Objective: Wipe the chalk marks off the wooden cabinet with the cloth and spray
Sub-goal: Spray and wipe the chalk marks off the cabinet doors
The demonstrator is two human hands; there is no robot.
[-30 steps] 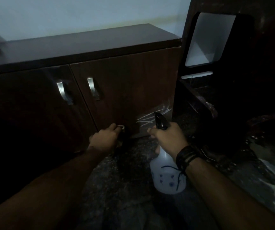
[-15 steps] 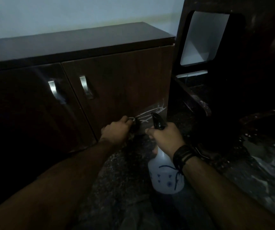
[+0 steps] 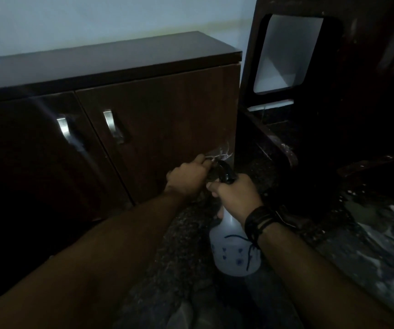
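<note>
A dim room, seen from above the person's two bare forearms. At the far left the cabinet (image 3: 158,110) runs along the wall, its dark top reaching to the right end; its two doors meet near the middle of its front, and each carries an upright metal handle, the left handle (image 3: 63,129) on the darker left door and the right handle (image 3: 110,124) on the browner right door. Low on the right door, at its bottom right corner, are pale chalk marks (image 3: 222,154), a small tangle of thin white lines. The left hand (image 3: 187,178) is pressed against that corner with its fingers curled closed, the knuckles just below the marks; a bit of dark material shows between it and the other hand, but it is too dark to tell whether that is the cloth or whether the hand grips anything. Just beside it to the right, almost touching, the right hand (image 3: 235,197) is wrapped closed around the neck of the spray bottle (image 3: 235,252), whose black nozzle points up at the chalk marks and whose white body, printed with small blue shapes, hangs below the hand over the speckled floor (image 3: 184,269). A dark band (image 3: 259,220) with trailing cords circles the right wrist. Right of the cabinet's end stands a dark piece of furniture (image 3: 357,115) with a rounded opening that shows the pale wall behind.
</note>
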